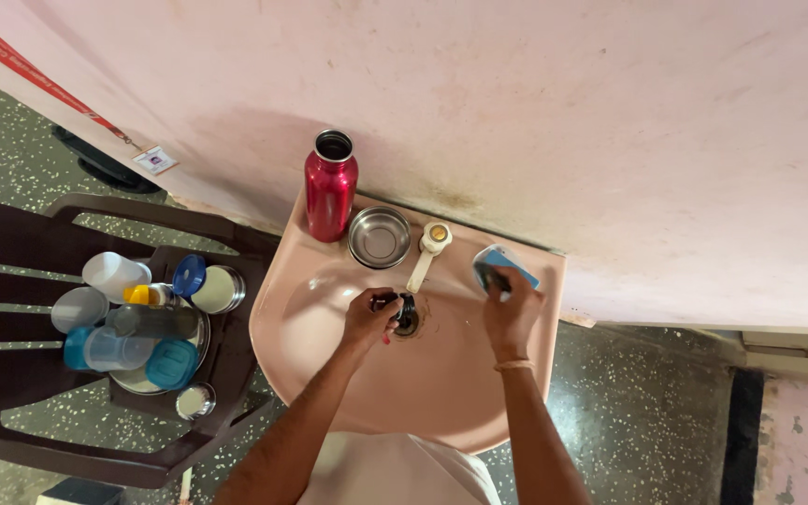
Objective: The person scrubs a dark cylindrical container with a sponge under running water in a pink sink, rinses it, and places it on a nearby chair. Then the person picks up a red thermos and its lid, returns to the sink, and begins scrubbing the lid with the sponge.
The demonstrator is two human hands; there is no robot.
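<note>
Bottle cap (402,307), small and dark, sits pinched in the left hand (369,318) over the drain at the middle of the pink sink (310,365). Far left, a brown plastic chair (11,281) on the speckled floor (647,421) carries a steel tray of plastic bottles (123,348). Along the sink's back edge, against the pink wall (516,112), stand a red bottle (330,192), a steel bowl (379,238) and a cream tap (428,251). At the right back corner, the right hand (512,309) grips a blue sponge (502,266).
</note>
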